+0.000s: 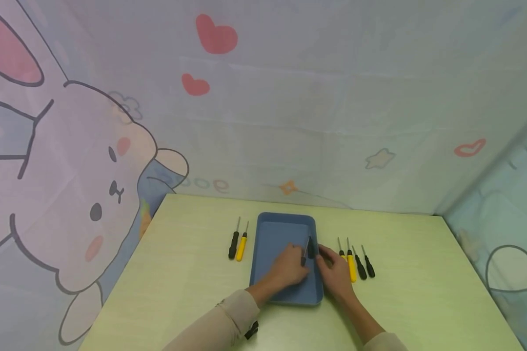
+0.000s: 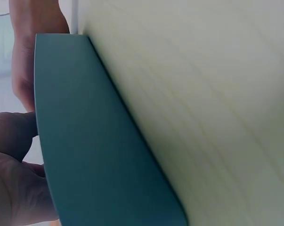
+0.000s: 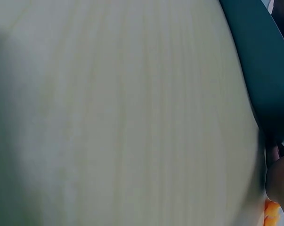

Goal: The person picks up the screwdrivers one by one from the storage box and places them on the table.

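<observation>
A blue tray [image 1: 285, 216] lies on the table. My left hand [image 1: 289, 265] reaches inside it, fingers curled round a dark-handled screwdriver [image 1: 306, 251] whose shaft points away from me. Beside that shaft, along the tray's right wall, is a dark shape [image 1: 311, 248], too small to identify. At the tray's right side my right hand [image 1: 337, 275] grips the rim with thumb and index finger. The left wrist view has the tray's outer wall, with part of the left hand [image 2: 14, 165] behind it. In the right wrist view the right hand [image 3: 279, 179] is mostly cut off.
Left of the tray lie a black screwdriver [image 1: 233, 245] and a yellow screwdriver [image 1: 242, 247]. To its right several more lie in a row, among them a yellow one [image 1: 351, 268] and a black one [image 1: 370, 268]. A printed cloth [image 1: 268, 122] hangs behind the table [image 1: 193, 273].
</observation>
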Demonstrator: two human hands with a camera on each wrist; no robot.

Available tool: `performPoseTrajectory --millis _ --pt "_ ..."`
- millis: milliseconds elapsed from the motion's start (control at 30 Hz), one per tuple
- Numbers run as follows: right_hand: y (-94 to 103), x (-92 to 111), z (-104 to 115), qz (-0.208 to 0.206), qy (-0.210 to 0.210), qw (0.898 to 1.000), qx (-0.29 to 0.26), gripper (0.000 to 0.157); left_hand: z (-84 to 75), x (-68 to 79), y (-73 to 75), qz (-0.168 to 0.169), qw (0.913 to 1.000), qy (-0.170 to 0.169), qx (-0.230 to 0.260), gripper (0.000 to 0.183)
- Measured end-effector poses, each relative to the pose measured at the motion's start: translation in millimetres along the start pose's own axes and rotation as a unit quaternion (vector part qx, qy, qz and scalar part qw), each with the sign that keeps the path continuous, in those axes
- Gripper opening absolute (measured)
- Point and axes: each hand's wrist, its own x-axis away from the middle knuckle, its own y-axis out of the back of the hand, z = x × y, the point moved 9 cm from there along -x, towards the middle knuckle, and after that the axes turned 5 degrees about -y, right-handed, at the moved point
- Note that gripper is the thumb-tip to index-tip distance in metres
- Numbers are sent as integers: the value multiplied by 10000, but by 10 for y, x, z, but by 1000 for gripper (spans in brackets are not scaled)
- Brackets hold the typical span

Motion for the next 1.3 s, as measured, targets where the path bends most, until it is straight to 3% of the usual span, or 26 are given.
performPoseTrajectory --millis 200,367,667,967,1300 --pt "13 -4 1 5 -9 10000 -55 38 32 22 76 21 9999 -115 53 48" --pt "8 0 3 30 -62 9999 -123 38 42 32 140 27 9997 -224 -24 47" --pt "5 7 -39 -14 -184 9997 -141 38 -14 149 346 120 9991 -284 288 49" --pt "18 -5 -64 -59 -195 9997 -117 36 -38 145 580 130 9970 -688 345 46" --pt "1 -5 -53 -64 -133 9998 -114 36 26 177 813 -29 9978 -618 258 43"
